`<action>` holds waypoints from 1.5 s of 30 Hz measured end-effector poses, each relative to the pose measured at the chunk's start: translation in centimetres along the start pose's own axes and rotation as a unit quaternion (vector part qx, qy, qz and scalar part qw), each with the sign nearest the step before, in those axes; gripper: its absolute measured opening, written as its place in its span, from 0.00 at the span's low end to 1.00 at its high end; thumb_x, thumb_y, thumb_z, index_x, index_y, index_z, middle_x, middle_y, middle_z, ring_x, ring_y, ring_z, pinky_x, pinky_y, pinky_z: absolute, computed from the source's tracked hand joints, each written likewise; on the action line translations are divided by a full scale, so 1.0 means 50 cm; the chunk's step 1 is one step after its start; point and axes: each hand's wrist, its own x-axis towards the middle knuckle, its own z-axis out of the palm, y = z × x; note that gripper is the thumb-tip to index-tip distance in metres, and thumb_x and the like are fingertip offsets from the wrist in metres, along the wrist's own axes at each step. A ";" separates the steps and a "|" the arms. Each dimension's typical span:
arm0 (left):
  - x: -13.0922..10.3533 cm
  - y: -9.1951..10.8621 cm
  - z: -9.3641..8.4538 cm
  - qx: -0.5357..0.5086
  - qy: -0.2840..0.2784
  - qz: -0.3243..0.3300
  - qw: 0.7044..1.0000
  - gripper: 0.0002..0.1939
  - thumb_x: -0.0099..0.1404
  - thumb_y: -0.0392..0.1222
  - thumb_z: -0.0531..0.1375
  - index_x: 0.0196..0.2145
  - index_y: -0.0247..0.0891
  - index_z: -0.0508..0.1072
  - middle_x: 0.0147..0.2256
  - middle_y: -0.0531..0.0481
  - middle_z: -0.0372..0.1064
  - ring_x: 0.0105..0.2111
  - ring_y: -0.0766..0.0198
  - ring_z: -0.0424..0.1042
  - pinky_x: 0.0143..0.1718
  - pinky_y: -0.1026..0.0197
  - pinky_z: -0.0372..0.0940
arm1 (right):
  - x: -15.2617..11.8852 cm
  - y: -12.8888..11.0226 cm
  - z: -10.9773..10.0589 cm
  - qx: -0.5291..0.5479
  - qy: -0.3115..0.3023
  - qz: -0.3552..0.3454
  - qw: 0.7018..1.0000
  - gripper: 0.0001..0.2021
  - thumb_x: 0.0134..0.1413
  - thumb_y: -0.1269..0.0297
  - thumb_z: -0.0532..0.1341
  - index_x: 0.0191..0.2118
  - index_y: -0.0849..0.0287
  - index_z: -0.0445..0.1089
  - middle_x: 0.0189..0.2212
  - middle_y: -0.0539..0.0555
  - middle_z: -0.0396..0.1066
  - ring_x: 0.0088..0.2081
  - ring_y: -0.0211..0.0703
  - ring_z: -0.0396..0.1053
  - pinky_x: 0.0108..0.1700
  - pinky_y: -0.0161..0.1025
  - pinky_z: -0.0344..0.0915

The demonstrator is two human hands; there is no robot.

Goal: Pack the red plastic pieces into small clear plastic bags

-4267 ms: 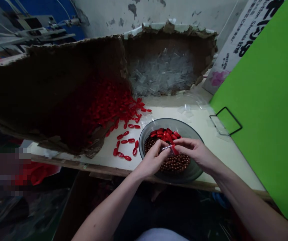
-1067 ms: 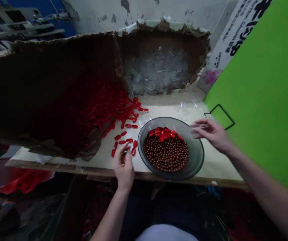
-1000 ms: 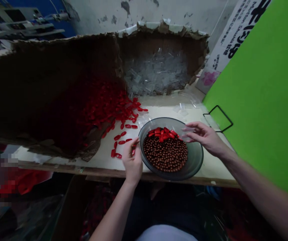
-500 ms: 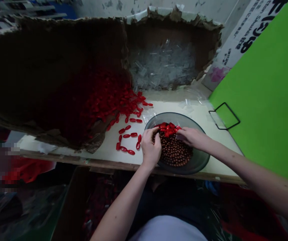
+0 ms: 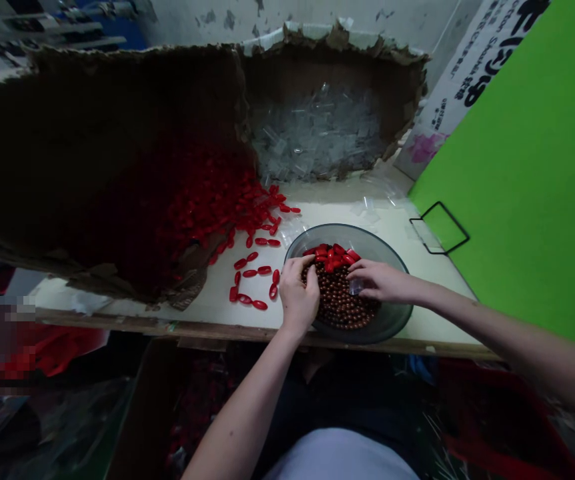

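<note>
A grey translucent bowl (image 5: 392,313) at the table's front edge holds many round brown balls (image 5: 342,307). Several glossy red pieces (image 5: 335,255) lie on the balls at the bowl's far side. My left hand (image 5: 301,293) rests at the bowl's left rim, thumb and fingers apart in a curve, with nothing seen in it. My right hand (image 5: 380,281) is over the right part of the bowl, holding a small clear plastic piece (image 5: 356,287) between thumb and fingers.
Linked red pieces (image 5: 252,302) lie on the white table (image 5: 207,300) left of the bowl. Behind, a torn cardboard box (image 5: 392,73) holds a red heap (image 5: 207,193) and clear plastic pieces (image 5: 317,133). A green panel (image 5: 527,180) with a black wire frame (image 5: 440,228) stands at right.
My right hand has moved back from the red pieces, and a clear plastic piece now shows in its fingers. The left hand stays at the rim. The view has shifted slightly.
</note>
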 end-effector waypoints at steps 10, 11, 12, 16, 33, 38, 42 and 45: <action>0.000 0.007 0.000 0.019 -0.007 -0.003 1.000 0.10 0.64 0.34 0.54 0.40 0.39 0.74 0.38 0.46 0.70 0.41 0.62 0.69 0.46 0.57 0.64 | 0.026 0.023 0.032 -0.169 -0.029 0.008 0.985 0.11 0.55 0.77 0.52 0.32 0.65 0.71 0.33 0.65 0.72 0.31 0.49 0.71 0.30 0.40 0.61; -0.001 0.008 0.001 0.021 -0.006 -0.003 1.000 0.10 0.64 0.34 0.54 0.40 0.39 0.74 0.38 0.46 0.70 0.40 0.62 0.69 0.46 0.57 0.64 | 0.031 0.012 0.041 -0.156 -0.031 -0.006 0.987 0.10 0.54 0.77 0.52 0.32 0.64 0.71 0.32 0.64 0.73 0.31 0.48 0.71 0.30 0.39 0.62; -0.001 0.008 0.001 0.022 -0.005 -0.003 1.000 0.10 0.64 0.35 0.54 0.40 0.39 0.74 0.38 0.46 0.70 0.40 0.62 0.69 0.46 0.57 0.64 | 0.037 -0.003 0.051 -0.140 -0.033 -0.020 0.989 0.09 0.54 0.76 0.53 0.33 0.64 0.71 0.32 0.63 0.73 0.31 0.47 0.71 0.31 0.39 0.62; -0.003 0.007 0.003 0.024 -0.002 -0.004 1.000 0.11 0.64 0.35 0.54 0.40 0.40 0.74 0.38 0.46 0.70 0.41 0.61 0.69 0.46 0.57 0.64 | 0.060 -0.062 0.084 -0.065 -0.030 -0.067 0.995 0.06 0.49 0.74 0.58 0.35 0.62 0.70 0.34 0.58 0.74 0.34 0.45 0.71 0.37 0.38 0.64; 0.013 0.015 -0.013 -0.087 -0.053 -0.066 0.993 0.11 0.61 0.36 0.56 0.41 0.37 0.74 0.39 0.46 0.73 0.37 0.64 0.71 0.41 0.62 0.66 | -0.001 -0.088 0.021 0.549 0.108 0.021 0.829 0.17 0.43 0.59 0.69 0.40 0.58 0.72 0.38 0.53 0.76 0.41 0.43 0.73 0.48 0.45 0.66; 0.005 0.049 -0.007 -0.245 -0.205 -0.108 0.942 0.16 0.59 0.34 0.58 0.46 0.37 0.72 0.41 0.45 0.74 0.42 0.61 0.73 0.45 0.60 0.66 | -0.018 -0.096 -0.001 0.554 0.182 0.012 0.813 0.15 0.43 0.59 0.69 0.37 0.58 0.71 0.36 0.51 0.75 0.38 0.42 0.72 0.47 0.43 0.66; -0.001 0.063 0.009 -0.322 -0.222 -0.131 0.911 0.17 0.56 0.36 0.62 0.45 0.37 0.72 0.43 0.44 0.74 0.44 0.59 0.72 0.47 0.58 0.66 | -0.027 -0.110 -0.018 0.535 0.207 0.026 0.818 0.17 0.42 0.60 0.69 0.38 0.58 0.68 0.33 0.50 0.74 0.33 0.40 0.72 0.40 0.41 0.68; 0.002 0.065 0.014 -0.345 -0.210 -0.150 0.902 0.18 0.54 0.36 0.64 0.44 0.37 0.74 0.42 0.45 0.75 0.43 0.60 0.73 0.47 0.57 0.65 | -0.036 -0.119 -0.029 0.535 0.204 0.034 0.819 0.17 0.41 0.61 0.69 0.38 0.58 0.67 0.31 0.50 0.73 0.31 0.39 0.71 0.37 0.39 0.68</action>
